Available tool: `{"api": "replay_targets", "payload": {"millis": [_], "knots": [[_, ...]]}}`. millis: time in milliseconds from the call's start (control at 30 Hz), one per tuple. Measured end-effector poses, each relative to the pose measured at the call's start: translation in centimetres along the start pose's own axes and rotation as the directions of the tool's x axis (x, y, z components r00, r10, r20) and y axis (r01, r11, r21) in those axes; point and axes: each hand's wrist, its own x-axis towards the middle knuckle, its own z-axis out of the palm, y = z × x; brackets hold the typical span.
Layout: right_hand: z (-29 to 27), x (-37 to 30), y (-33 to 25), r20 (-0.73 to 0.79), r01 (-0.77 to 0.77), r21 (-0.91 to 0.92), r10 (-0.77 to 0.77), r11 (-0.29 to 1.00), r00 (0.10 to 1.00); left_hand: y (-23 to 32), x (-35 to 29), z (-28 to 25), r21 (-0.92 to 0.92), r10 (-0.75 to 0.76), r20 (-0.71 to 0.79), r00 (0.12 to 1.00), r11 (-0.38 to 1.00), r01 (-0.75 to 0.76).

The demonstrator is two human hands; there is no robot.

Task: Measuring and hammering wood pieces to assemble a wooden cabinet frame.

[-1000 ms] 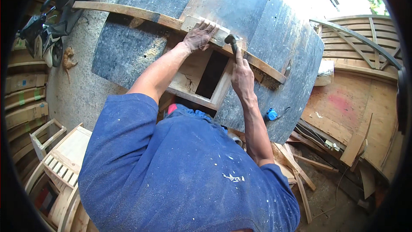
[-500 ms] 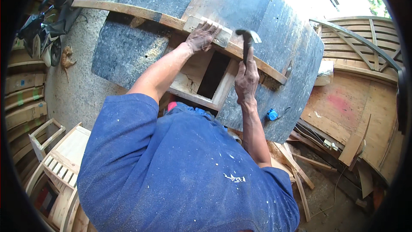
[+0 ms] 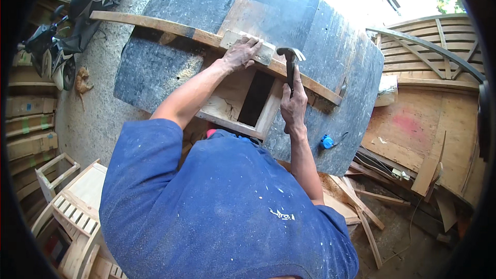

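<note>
"While the left hand (image 3: 239,55) lies over the pale block (image 3: 265,54), what's the right hand (image 3: 294,104) doing?"

"Wrapped around the hammer (image 3: 290,67), grip closed on the handle, index finger stretched up along it. Head at the top, bright claw side facing right."

"Left grip state?"

"Fingers laid over the block's upper face, slightly spread. Underside and thumb side mostly hidden, can't tell if it's clamped or only pressing."

"Block position?"

"Over the long wooden plank (image 3: 206,37), near its middle, lengthwise with it. Plank runs across the dark, scuffed tabletop (image 3: 351,62), left end sticking out past the edge."

"Hammer relative to block?"

"Head just beside the block's right end in view. Height above the plank: can't tell."

"Anything nearer the body?"

"Wooden frame (image 3: 269,109) around a dark gap, just below the plank in view. Small blue object (image 3: 326,142) on the tabletop, right of the right forearm."

"Surroundings?"

"Loose wood strips (image 3: 369,235) lower right. Orange cat (image 3: 82,81) lying on the floor (image 3: 98,119) at left, near a parked scooter (image 3: 61,51)."
</note>
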Motion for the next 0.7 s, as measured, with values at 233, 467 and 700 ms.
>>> {"api": "replay_targets", "payload": {"millis": [233,467,700], "knots": [[0.8,-1.8,1.3,0.145,-0.040,-0.077,0.051,0.996,0.988,-1.5,-2.5,-2.2,-0.254,0.109,-0.072,0.991,0.959,-0.124],[2.0,-1.5,1.9,0.216,0.078,-0.192,-0.036,0.978,0.976,-1.3,-2.5,-4.2,-0.283,0.036,-0.132,0.991,0.956,-0.072],[1.6,-0.8,1.9,0.251,0.045,-0.209,0.009,0.977,0.968,-5.5,-3.5,-4.5,0.025,-0.001,-0.144,0.990,1.000,0.005]]}}
